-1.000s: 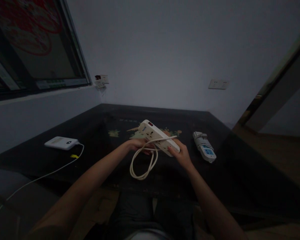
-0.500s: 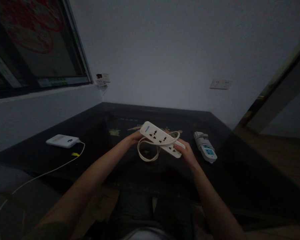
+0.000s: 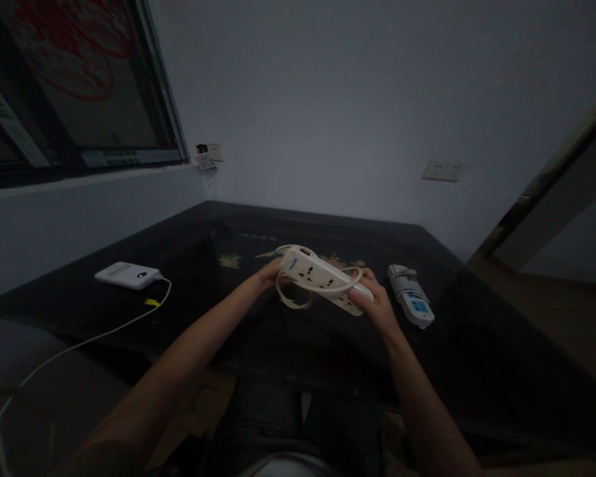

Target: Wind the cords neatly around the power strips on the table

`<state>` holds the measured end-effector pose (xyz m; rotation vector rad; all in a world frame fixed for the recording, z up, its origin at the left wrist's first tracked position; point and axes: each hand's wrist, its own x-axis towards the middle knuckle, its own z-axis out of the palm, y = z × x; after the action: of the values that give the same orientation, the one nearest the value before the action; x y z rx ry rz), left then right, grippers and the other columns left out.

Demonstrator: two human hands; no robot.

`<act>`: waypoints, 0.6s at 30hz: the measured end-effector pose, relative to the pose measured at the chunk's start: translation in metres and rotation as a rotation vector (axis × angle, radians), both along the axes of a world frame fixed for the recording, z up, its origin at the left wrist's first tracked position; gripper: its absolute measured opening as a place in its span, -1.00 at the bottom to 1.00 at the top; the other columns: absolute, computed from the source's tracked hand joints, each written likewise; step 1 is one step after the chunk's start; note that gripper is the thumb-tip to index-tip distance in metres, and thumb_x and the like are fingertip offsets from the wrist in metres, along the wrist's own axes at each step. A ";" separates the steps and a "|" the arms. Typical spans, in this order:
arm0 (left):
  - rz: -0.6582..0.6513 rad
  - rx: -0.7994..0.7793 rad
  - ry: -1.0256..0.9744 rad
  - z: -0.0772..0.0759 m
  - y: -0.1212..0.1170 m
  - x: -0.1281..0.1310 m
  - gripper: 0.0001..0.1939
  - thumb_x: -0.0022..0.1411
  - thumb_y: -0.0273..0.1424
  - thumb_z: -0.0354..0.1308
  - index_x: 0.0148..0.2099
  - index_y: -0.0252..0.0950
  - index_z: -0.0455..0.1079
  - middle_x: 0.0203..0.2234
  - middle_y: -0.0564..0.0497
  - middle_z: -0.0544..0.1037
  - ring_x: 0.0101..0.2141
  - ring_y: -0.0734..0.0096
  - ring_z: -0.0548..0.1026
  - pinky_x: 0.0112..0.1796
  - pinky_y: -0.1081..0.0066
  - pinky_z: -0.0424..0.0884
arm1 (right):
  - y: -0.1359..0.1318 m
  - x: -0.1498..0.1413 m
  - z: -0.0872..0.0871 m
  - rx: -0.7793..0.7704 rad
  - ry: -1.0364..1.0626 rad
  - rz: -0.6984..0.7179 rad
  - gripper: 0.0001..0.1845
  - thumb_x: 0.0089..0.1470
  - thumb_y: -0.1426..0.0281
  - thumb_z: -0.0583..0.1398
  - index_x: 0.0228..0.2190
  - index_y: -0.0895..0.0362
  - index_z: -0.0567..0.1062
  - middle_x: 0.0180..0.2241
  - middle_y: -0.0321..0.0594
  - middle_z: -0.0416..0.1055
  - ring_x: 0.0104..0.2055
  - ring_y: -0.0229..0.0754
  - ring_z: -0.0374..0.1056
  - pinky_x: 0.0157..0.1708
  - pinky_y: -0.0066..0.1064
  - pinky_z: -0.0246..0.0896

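Note:
A white power strip [image 3: 318, 274] with several sockets and a small dark red switch is held up above the black table, tilted down to the right. My left hand [image 3: 269, 273] grips its left end, the fingertips hidden behind it. My right hand [image 3: 375, 301] is closed around the right end, with the thumb on the front. Its pale cord [image 3: 293, 305] is looped loosely about the strip and hangs below it. To the right of my right hand, a second power strip [image 3: 411, 296] lies on the table, its cord wound around it.
The black table [image 3: 278, 351] stands against the wall. At the left lies a white box-like device [image 3: 128, 275] with a white cable [image 3: 99, 336] running off the near edge, beside a yellow scrap [image 3: 151, 303]. Wall sockets [image 3: 443, 171] are at the back right.
Both hands have tipped the power strip so that its upper edge and switch now show. The cord loop has shifted and spreads behind the strip. The view has moved slightly.

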<state>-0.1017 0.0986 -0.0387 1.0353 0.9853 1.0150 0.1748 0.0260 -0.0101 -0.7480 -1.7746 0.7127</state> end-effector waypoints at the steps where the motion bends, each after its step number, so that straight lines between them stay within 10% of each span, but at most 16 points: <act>1: -0.005 -0.036 -0.004 -0.001 0.000 0.001 -0.76 0.14 -0.37 0.21 -0.16 -0.41 0.41 -0.41 -0.13 0.58 -0.38 0.33 0.56 -0.31 0.35 0.50 | 0.001 0.001 0.000 0.054 -0.005 -0.056 -0.60 -0.05 0.07 0.25 -0.30 0.11 0.60 -0.14 -0.09 0.34 0.00 0.02 0.24 0.03 -0.17 0.16; 8: -0.093 -0.188 -0.067 -0.006 -0.008 0.009 -0.86 0.18 -0.41 0.19 -0.25 -0.40 0.39 -0.53 -0.06 0.54 -0.50 0.40 0.53 -0.33 0.26 0.54 | 0.002 0.004 0.006 0.128 0.017 -0.152 -0.54 -0.03 0.06 0.24 -0.18 0.10 0.57 0.09 -0.04 0.17 0.17 0.09 0.09 0.19 -0.10 -0.03; 12: -0.116 -0.198 -0.115 -0.012 -0.007 0.010 -0.86 0.15 -0.47 0.20 -0.22 -0.40 0.39 -0.47 -0.08 0.57 -0.46 0.38 0.56 -0.35 0.35 0.53 | 0.003 0.005 0.002 -0.130 0.070 0.032 -0.55 -0.03 0.09 0.25 -0.15 0.09 0.54 -0.15 -0.14 0.43 -0.16 -0.03 0.35 -0.16 -0.26 0.27; 18: -0.114 -0.108 -0.211 -0.010 -0.005 0.004 -0.87 0.15 -0.49 0.15 -0.21 -0.38 0.43 -0.41 -0.11 0.60 -0.41 0.32 0.56 -0.34 0.40 0.49 | -0.001 0.003 -0.004 -0.361 0.174 0.173 -0.57 -0.11 0.11 0.31 -0.25 0.15 0.57 -0.40 -0.24 0.46 -0.43 -0.23 0.28 -0.49 -0.49 0.14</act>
<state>-0.0980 0.0934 -0.0482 0.8662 0.7908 0.9459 0.1777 0.0252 -0.0139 -0.7489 -1.5819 1.2004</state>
